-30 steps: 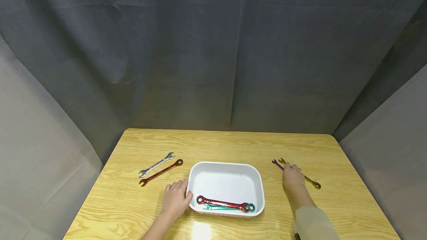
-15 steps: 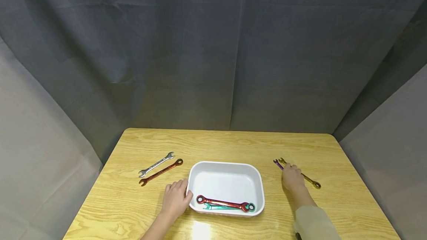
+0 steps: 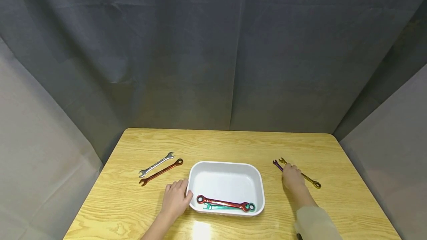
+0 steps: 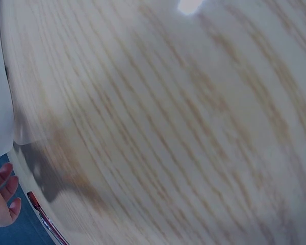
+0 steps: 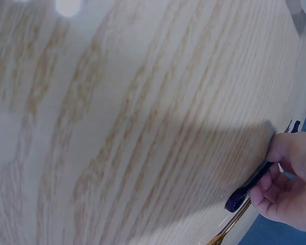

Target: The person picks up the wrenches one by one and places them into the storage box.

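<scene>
Purple wrench (image 5: 253, 182) slightly nearer gold wrench (image 3: 308, 179), in pinching grip of the right hand (image 3: 292, 177)

The dark curtain (image 3: 200, 55) is dim, the tabletop (image 3: 230, 145) brighter — white glare (image 3: 201, 230) at six o'clock. Both wrist views look hazy, wood grain (image 4: 204, 153) bowed: glare near twelve left, eleven right; soft shadows (image 5: 209, 173) toward eight and four.

Left hand (image 3: 175, 198) grips tray (image 3: 225, 182) bearing red wrench (image 3: 222, 203) and green wrench (image 3: 217, 207); right hand (image 3: 293, 176) partly covers purple wrench (image 3: 278, 165) and gold wrench (image 3: 311, 180); silver wrench (image 3: 156, 165) and brown-red wrench (image 3: 161, 172) lie left of tray.
</scene>
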Demonstrator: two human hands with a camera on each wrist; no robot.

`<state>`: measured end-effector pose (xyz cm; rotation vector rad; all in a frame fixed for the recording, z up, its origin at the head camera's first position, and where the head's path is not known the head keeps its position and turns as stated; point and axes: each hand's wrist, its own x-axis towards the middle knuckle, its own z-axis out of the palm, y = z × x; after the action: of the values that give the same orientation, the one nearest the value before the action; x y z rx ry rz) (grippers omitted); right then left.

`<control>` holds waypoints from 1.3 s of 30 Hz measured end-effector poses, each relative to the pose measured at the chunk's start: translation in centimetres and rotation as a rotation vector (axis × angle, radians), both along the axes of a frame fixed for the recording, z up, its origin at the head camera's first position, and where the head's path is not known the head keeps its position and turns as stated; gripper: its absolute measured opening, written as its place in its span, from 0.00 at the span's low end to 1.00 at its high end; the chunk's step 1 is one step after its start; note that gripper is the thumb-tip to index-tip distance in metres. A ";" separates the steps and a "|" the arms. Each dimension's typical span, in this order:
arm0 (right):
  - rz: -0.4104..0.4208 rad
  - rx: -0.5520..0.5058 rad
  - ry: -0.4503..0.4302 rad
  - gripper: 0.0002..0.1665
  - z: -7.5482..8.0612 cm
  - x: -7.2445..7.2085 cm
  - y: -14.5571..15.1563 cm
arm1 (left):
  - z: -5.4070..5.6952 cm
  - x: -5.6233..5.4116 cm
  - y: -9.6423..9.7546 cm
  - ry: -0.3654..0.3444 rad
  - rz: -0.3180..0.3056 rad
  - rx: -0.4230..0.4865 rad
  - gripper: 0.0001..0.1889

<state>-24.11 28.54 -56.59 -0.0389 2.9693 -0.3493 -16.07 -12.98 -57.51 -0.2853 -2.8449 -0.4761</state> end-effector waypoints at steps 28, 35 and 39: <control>0.052 -0.033 0.082 0.20 1.1 -0.3 -1.0 | 0.3 0.0 0.0 0.003 0.007 -0.058 0.16; 0.087 -0.024 0.123 0.23 1.6 -0.3 -1.6 | 0.4 0.0 0.0 -0.007 0.008 -0.069 0.17; 0.095 -0.046 0.150 0.15 2.0 -0.2 -2.1 | 0.3 -0.1 -0.1 -0.007 0.009 -0.078 0.16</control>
<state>-24.26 26.43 -54.54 -0.2193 3.0929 -0.4194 -16.13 -13.04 -57.18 -0.2850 -2.8745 -0.3653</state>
